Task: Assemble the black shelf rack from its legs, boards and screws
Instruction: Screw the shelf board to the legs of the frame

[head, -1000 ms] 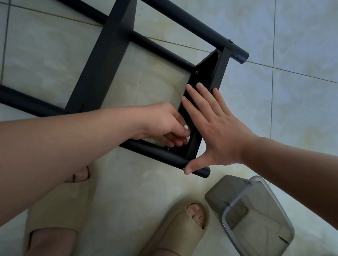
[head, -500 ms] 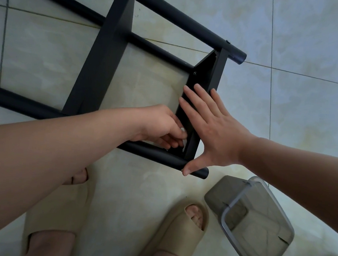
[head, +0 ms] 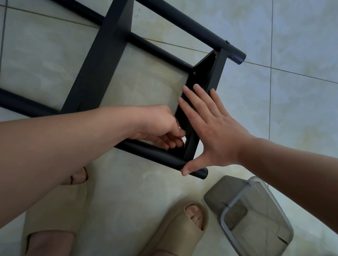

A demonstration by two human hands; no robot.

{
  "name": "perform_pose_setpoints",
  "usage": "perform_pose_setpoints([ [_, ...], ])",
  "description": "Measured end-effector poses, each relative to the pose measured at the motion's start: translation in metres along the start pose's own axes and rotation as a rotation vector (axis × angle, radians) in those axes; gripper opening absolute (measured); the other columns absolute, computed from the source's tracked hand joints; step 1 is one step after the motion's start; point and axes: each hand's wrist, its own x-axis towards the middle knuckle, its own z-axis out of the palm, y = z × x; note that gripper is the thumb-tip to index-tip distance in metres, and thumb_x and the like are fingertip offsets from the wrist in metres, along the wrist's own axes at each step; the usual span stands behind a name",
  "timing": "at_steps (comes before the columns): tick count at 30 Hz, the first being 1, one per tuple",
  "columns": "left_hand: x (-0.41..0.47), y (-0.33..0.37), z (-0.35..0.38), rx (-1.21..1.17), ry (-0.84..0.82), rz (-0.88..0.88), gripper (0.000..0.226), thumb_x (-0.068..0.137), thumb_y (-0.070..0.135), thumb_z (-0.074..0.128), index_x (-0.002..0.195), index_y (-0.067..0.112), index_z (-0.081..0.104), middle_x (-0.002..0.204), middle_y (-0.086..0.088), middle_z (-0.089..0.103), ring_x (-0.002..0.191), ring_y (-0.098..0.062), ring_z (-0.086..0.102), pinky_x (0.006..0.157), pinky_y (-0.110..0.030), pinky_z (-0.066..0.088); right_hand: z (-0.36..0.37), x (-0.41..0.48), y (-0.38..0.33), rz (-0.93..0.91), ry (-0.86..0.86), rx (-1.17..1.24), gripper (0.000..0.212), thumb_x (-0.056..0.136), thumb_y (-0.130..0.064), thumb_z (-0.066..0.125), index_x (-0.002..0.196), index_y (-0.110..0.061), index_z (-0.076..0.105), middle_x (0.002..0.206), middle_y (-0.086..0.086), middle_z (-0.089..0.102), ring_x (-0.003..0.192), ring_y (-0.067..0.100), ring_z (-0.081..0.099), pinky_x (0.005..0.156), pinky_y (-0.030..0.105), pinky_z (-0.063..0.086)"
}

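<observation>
The black shelf rack lies on the tiled floor, just ahead of your slippers. Your right hand presses flat against the outer face of the end board, fingers straight and spread wide, thumb on the near leg. Your left hand reaches inside the frame to the corner where that board meets the near leg, fingers curled close; whether they hold anything you cannot tell. A clear plastic container sits beside your right foot.

Tiled floor: black rack, grey bin, slippers
</observation>
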Motion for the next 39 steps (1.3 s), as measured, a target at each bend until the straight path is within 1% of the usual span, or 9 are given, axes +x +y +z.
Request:
perform_pose_setpoints([
  [5,-0.002,-0.001,-0.001,0.056,-0.009,0.04,0.018,0.1,0.009,0.057,0.082,0.009,0.061,0.066,-0.002,0.07,0.059,-0.011,0.062,0.064,-0.024,0.053,0.0,0.0,-0.001,0.001,0.002,0.005,0.15,0.056,-0.106,0.031,0.161,-0.002,0.01,0.169,0.018,-0.002,0.156,0.034,-0.01,0.126,0.053,-0.004],
  [14,-0.003,-0.001,-0.006,0.177,-0.034,0.075,0.017,0.098,0.006,0.056,0.082,0.01,0.061,0.072,-0.005,0.073,0.067,-0.015,0.064,0.072,-0.029,0.053,0.001,0.0,-0.004,0.001,0.014,0.014,0.149,0.056,-0.105,0.032,0.16,-0.001,0.012,0.169,0.019,0.0,0.156,0.035,-0.008,0.126,0.055,-0.002],
  [19,-0.006,-0.002,-0.008,0.236,-0.036,0.071,0.018,0.098,0.004,0.057,0.082,0.009,0.063,0.072,-0.005,0.072,0.064,-0.014,0.064,0.065,-0.023,0.053,0.001,0.0,-0.004,0.004,0.006,0.017,0.149,0.056,-0.106,0.033,0.161,-0.002,0.011,0.169,0.018,-0.001,0.156,0.034,-0.009,0.126,0.054,-0.004],
  [22,-0.008,-0.005,-0.008,0.275,-0.044,0.068,0.017,0.097,0.005,0.058,0.083,0.008,0.065,0.074,-0.005,0.072,0.065,-0.011,0.063,0.066,-0.023,0.052,0.001,0.0,-0.004,0.009,0.002,0.01,0.149,0.056,-0.106,0.033,0.161,-0.002,0.01,0.169,0.018,-0.002,0.156,0.034,-0.01,0.126,0.053,-0.005],
  [29,-0.012,-0.007,-0.006,0.436,-0.05,0.084,0.02,0.095,0.012,0.065,0.076,0.018,0.07,0.066,0.009,0.069,0.061,-0.005,0.059,0.06,-0.016,0.044,0.001,0.0,-0.003,0.008,0.002,0.007,0.149,0.056,-0.106,0.033,0.161,-0.003,0.009,0.169,0.018,-0.002,0.156,0.034,-0.01,0.125,0.053,-0.006],
  [31,-0.011,-0.007,-0.006,0.522,-0.058,0.096,0.022,0.093,0.017,0.068,0.072,0.024,0.069,0.058,0.015,0.062,0.058,-0.003,0.054,0.061,-0.019,0.041,0.002,0.0,-0.004,0.008,0.005,0.009,0.149,0.056,-0.106,0.032,0.161,-0.003,0.01,0.169,0.018,-0.001,0.156,0.034,-0.009,0.126,0.053,-0.005],
  [34,-0.009,-0.008,-0.006,0.567,-0.085,0.096,0.022,0.092,0.022,0.07,0.07,0.026,0.069,0.053,0.016,0.058,0.051,0.001,0.051,0.062,-0.022,0.04,0.002,0.0,-0.004,0.009,0.001,0.01,0.149,0.056,-0.106,0.031,0.161,-0.003,0.009,0.169,0.017,-0.001,0.156,0.034,-0.01,0.126,0.054,-0.005],
  [37,-0.01,-0.006,-0.011,0.592,-0.087,0.124,0.019,0.09,0.026,0.072,0.072,0.029,0.071,0.055,0.017,0.061,0.051,0.003,0.052,0.059,-0.017,0.041,0.001,0.0,-0.003,0.011,-0.004,0.011,0.149,0.056,-0.106,0.031,0.161,-0.003,0.009,0.169,0.017,-0.002,0.156,0.034,-0.01,0.126,0.053,-0.005],
  [39,-0.01,-0.006,-0.015,0.56,-0.069,0.146,0.012,0.089,0.022,0.073,0.078,0.026,0.074,0.063,0.013,0.069,0.057,0.0,0.06,0.062,-0.018,0.048,0.001,0.0,-0.003,0.01,-0.004,0.011,0.149,0.056,-0.106,0.031,0.161,-0.004,0.008,0.169,0.017,-0.002,0.156,0.034,-0.01,0.125,0.053,-0.006],
])
